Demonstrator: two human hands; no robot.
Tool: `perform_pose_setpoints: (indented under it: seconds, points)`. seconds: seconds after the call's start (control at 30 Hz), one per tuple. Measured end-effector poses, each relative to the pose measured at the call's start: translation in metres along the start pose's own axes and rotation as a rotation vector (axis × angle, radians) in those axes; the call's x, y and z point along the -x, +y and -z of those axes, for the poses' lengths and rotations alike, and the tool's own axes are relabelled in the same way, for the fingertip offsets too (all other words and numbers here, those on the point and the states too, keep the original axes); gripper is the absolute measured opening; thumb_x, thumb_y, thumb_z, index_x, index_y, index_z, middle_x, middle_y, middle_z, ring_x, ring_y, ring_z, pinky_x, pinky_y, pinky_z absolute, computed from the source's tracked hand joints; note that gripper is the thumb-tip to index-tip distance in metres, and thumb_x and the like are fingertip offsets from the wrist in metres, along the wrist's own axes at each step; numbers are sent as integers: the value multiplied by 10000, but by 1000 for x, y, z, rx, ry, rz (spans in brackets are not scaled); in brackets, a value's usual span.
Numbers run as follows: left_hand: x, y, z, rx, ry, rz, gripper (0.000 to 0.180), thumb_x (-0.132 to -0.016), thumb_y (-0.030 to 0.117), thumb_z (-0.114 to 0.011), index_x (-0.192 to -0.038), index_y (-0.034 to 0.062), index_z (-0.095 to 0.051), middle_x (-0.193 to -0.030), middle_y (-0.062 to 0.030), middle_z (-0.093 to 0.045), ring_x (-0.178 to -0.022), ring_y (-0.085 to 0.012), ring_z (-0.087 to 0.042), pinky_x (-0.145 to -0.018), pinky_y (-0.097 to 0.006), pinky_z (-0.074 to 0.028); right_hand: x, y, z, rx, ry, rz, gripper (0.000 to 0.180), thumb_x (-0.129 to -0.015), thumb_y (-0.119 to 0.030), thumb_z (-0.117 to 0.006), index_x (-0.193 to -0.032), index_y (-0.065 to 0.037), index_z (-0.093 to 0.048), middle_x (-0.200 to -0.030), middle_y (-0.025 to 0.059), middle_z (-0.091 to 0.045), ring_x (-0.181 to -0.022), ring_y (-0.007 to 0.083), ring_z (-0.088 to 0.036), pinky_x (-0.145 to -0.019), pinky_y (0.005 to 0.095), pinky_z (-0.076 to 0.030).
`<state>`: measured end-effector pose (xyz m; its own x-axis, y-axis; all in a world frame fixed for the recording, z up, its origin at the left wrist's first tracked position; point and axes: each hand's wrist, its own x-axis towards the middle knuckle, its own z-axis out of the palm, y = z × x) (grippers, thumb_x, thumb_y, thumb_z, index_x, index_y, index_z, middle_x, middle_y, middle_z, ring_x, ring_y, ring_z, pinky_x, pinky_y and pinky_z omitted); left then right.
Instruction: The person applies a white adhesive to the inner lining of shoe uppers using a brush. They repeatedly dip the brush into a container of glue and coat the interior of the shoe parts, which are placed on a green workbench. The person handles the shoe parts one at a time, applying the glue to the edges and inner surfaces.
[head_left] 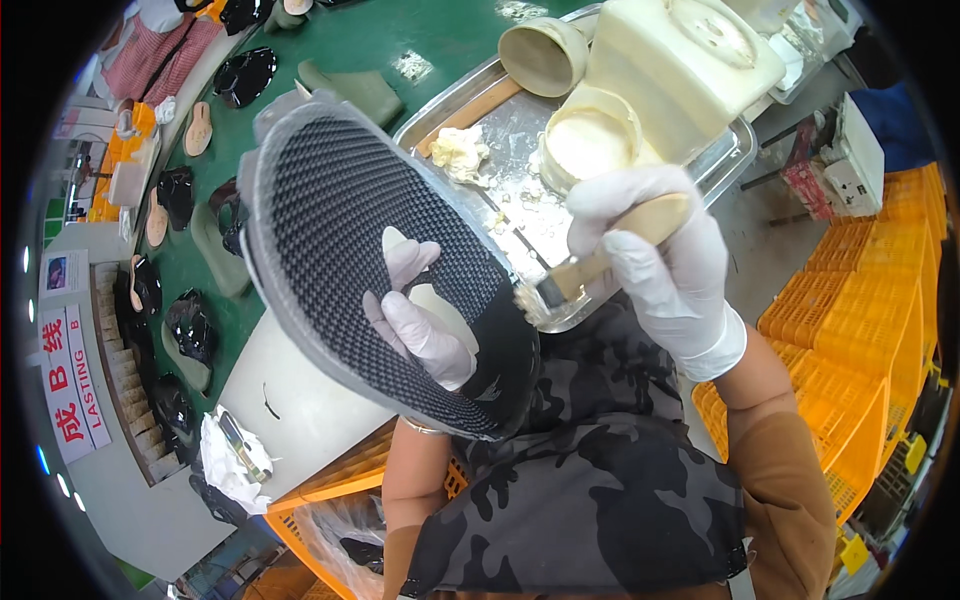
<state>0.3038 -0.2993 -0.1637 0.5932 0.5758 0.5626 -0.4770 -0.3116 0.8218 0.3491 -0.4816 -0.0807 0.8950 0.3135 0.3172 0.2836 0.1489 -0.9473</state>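
My left hand (430,340), in a white glove, is closed on a large curved piece of black woven mesh with a grey rim, which looks like a shoe upper (330,200). The gloved fingers show against its hollow side; a pale oval patch lies between them. In my gloved right hand (680,270) is a brush (575,278) with a wooden handle, fingers wrapped round it. Its bristles, coated with pale paste, point left, close to the upper's right edge; whether they touch I cannot tell. Behind the brush, a round tub (592,140) holds white paste.
A metal tray (735,160) carries the tub, an overturned beige cup (543,58), a big cream jug (680,75) and dried lumps. Green belting (440,30) at left bears black shoe parts. Yellow crates (840,320) stand at right; a white board (310,390) lies at left.
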Motion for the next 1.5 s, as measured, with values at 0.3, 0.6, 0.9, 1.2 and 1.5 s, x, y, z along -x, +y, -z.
perform_pose_setpoints:
  seconds: [0.3,0.6,0.9,1.2,1.5]
  points:
    - [-11,-11,13,-16,-45,1,372,-982,235,-248,-1331,109,-271,-1096,-205,-573,-1060,-257,-510,-985,-382,-322,-1,6,-19,130,-120,57,182,-841,-128,-623,-944,-34,-507,-772,40,-588,-652,167,-573,-613,260,-467]
    - [-21,3,38,-454,-66,-267,389,-960,244,-321,-1258,-3,-278,-1189,-265,-493,-1109,-329,-489,-1006,-432,-329,11,-33,-17,-366,-19,-187,290,-871,-268,-576,-969,-21,-460,-805,109,-564,-609,132,-561,-526,221,-472]
    - [-45,-6,30,-61,261,-725,366,-924,133,-403,-1220,-22,-253,-1041,-408,-482,-904,-440,-586,-823,-445,-485,29,-23,-32,-703,-147,-390,295,-796,-198,-686,-924,-31,-479,-796,149,-580,-611,178,-599,-569,264,-505]
    - [-50,-2,39,-35,53,-829,283,-928,129,-397,-1167,-5,-328,-1015,-385,-488,-887,-475,-563,-796,-520,-523,22,-14,-21,-354,-154,-79,203,-741,-62,-707,-896,16,-601,-793,146,-600,-710,220,-606,-664,315,-485]
    - [-38,3,19,-144,268,-689,413,-961,215,-263,-1018,-165,-415,-903,-291,-599,-802,-339,-601,-759,-370,-491,20,-1,-24,-156,-211,-31,280,-765,-133,-719,-886,-24,-492,-799,66,-611,-676,151,-600,-610,245,-471]
